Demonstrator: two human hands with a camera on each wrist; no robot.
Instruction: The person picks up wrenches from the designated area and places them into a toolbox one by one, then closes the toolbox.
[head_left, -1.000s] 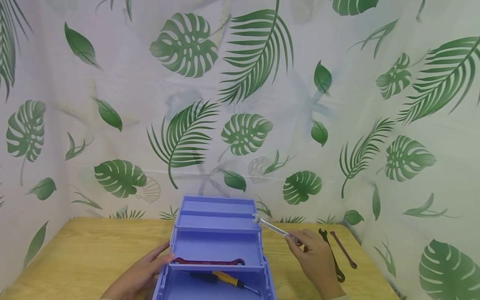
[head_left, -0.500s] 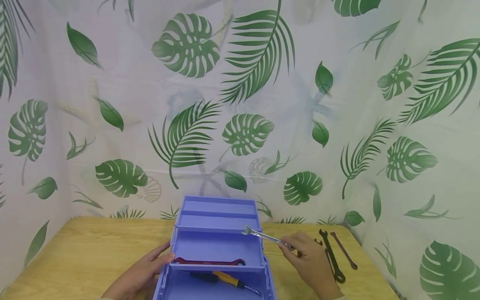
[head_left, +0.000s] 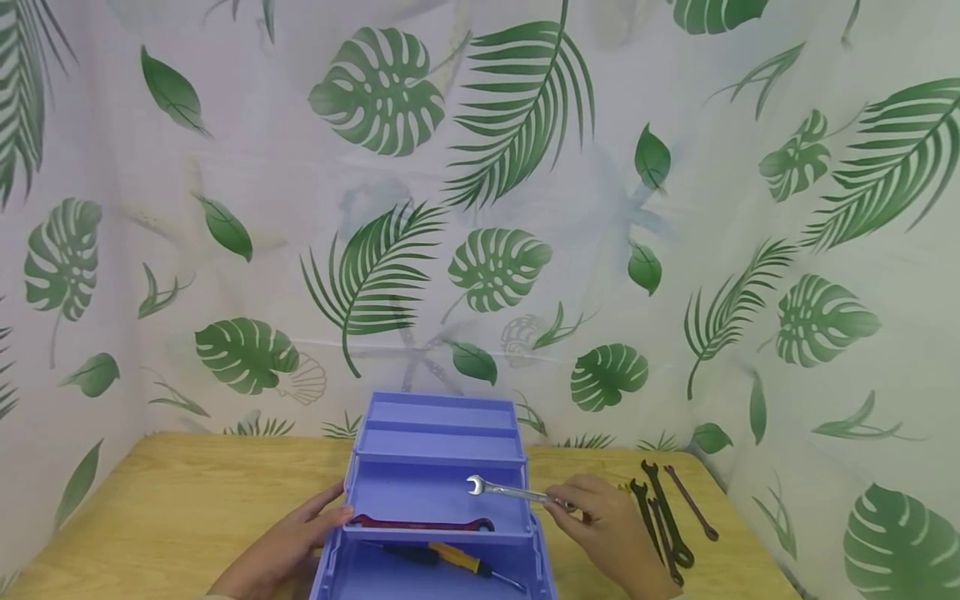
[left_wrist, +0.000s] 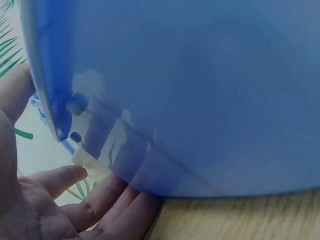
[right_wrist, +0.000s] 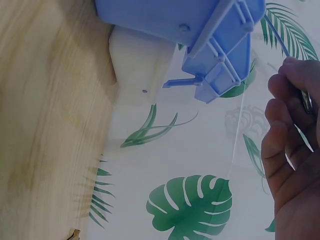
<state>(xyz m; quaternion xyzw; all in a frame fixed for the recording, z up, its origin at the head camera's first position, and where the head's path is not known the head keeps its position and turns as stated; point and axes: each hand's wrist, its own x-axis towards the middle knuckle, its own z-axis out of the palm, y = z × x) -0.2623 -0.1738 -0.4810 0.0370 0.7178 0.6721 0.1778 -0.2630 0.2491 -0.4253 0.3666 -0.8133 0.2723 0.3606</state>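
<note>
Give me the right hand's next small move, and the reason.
Probably lower the silver open-ended wrench into the blue tray that holds the red wrench: the right hand grips one end, the other appears over that tray, bare space shows behind the red wrench, and the left hand touches the tray's left edge.

Below the grip [head_left: 611, 533] lies a wood-grained table [head_left: 195, 500]; beyond it stand white walls [head_left: 570, 317], printed with green leaves [head_left: 498, 271].
</note>
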